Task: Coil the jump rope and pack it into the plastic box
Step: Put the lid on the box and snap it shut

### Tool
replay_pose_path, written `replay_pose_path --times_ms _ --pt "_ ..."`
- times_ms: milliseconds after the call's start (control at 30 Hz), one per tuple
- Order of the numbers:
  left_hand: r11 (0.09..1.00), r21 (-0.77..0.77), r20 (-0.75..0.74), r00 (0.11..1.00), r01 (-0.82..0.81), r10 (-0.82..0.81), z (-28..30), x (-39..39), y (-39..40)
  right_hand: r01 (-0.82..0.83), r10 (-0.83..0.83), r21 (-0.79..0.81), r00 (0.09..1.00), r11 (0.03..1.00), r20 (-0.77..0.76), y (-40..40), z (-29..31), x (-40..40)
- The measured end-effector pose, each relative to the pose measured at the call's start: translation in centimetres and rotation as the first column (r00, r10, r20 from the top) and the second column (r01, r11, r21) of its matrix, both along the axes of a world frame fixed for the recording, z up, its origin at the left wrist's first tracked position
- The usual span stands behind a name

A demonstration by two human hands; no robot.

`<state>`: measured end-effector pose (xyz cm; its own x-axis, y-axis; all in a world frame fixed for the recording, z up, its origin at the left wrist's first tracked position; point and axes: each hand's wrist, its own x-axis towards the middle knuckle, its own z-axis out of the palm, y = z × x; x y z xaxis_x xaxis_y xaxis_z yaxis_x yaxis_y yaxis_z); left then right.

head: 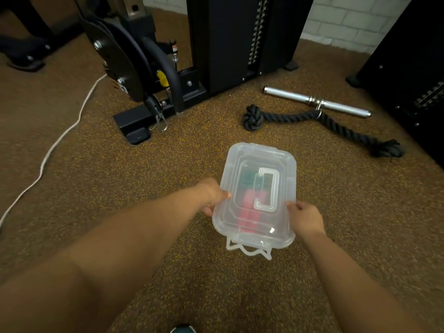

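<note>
A clear plastic box (258, 164) sits on the speckled brown floor with its translucent lid on top. Through the lid I make out red handles and a dark green part of the jump rope (249, 207) inside. My left hand (212, 194) grips the lid's left edge, thumb on top. My right hand (305, 218) holds the lid's right edge near the front corner. A white latch hangs down at the box's near end (249, 251).
A black battle-style rope (300, 116) with knotted ends and a chrome bar (317, 102) lie beyond the box. Black gym machines (216, 44) stand at the back and far right. A white cord (60, 140) trails across the floor at left.
</note>
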<state>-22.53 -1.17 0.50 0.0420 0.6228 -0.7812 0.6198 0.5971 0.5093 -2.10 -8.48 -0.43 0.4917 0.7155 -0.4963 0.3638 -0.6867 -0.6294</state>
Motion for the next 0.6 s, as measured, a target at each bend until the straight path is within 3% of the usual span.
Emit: replay_pose_path --times_ms 400,500,600 --pt "0.995 0.072 -0.064 0.996 0.064 -0.06 -1.4 3.3 -3.9 0.085 -0.085 -0.002 0.996 0.996 0.014 -5.0 -0.7 2.9" --pt "0.972 0.194 -0.139 0.985 0.132 -0.106 -1.4 3.7 -4.5 0.106 -0.107 -0.023 0.994 0.994 -0.016 -4.9 -0.6 3.2" --pt "0.893 0.391 -0.239 0.961 0.223 -0.135 -1.7 4.3 -5.7 0.13 -0.133 -0.055 0.989 0.99 -0.064 -5.3 -0.4 3.3"
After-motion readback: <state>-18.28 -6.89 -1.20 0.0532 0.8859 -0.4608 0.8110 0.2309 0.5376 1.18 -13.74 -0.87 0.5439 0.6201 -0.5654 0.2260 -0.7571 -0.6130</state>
